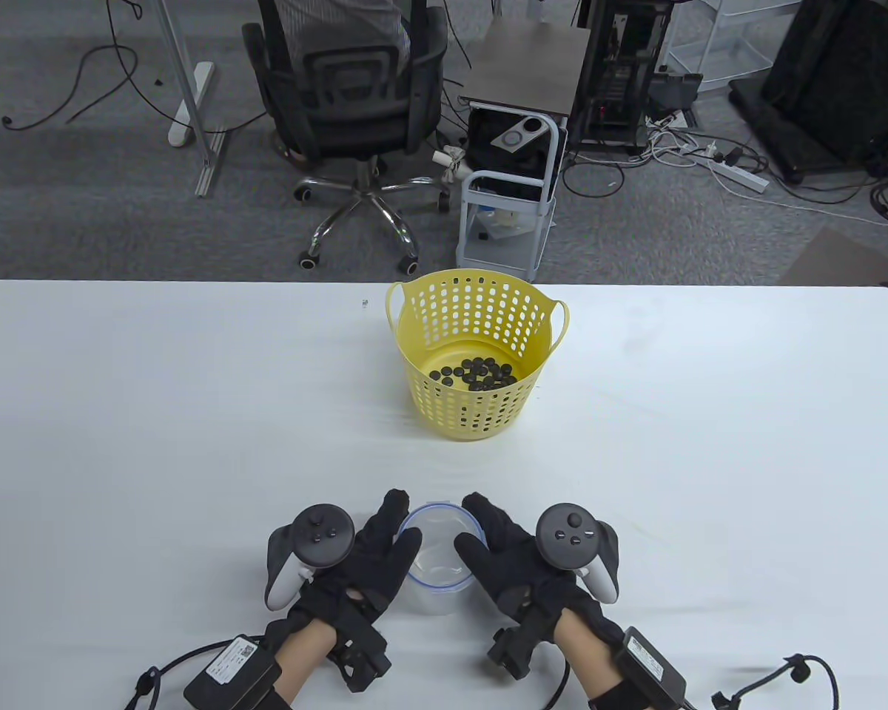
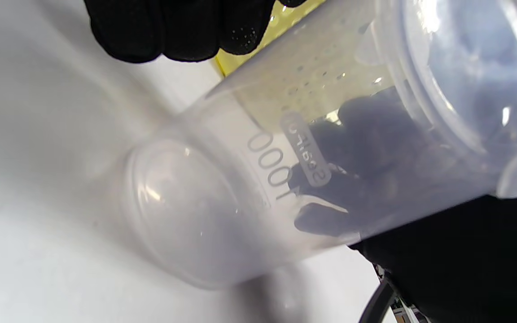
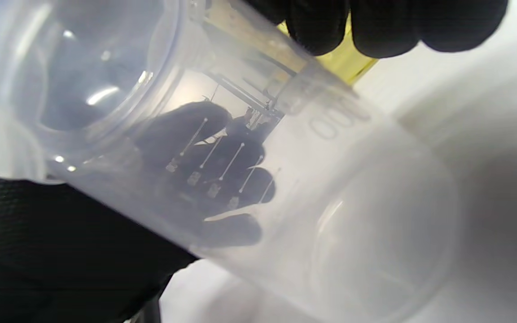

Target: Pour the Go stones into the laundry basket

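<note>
A yellow laundry basket (image 1: 466,418) stands upright at the middle of the white table, with several black Go stones (image 1: 477,373) on its bottom. A clear plastic measuring cup (image 1: 440,566) with a blue rim stands near the front edge and looks empty. My left hand (image 1: 392,540) holds its left side and my right hand (image 1: 481,540) holds its right side. In the left wrist view the cup (image 2: 222,193) fills the frame below my fingertips (image 2: 173,27). In the right wrist view the cup (image 3: 330,202) lies under my fingertips (image 3: 375,22), with the basket (image 3: 348,60) behind.
The basket sits near the table's far edge (image 1: 266,282). A tiny object (image 1: 364,302) lies left of the basket. An office chair (image 1: 355,111) and a small cart (image 1: 510,200) stand on the floor beyond. Glove cables (image 1: 784,677) trail at the near edge.
</note>
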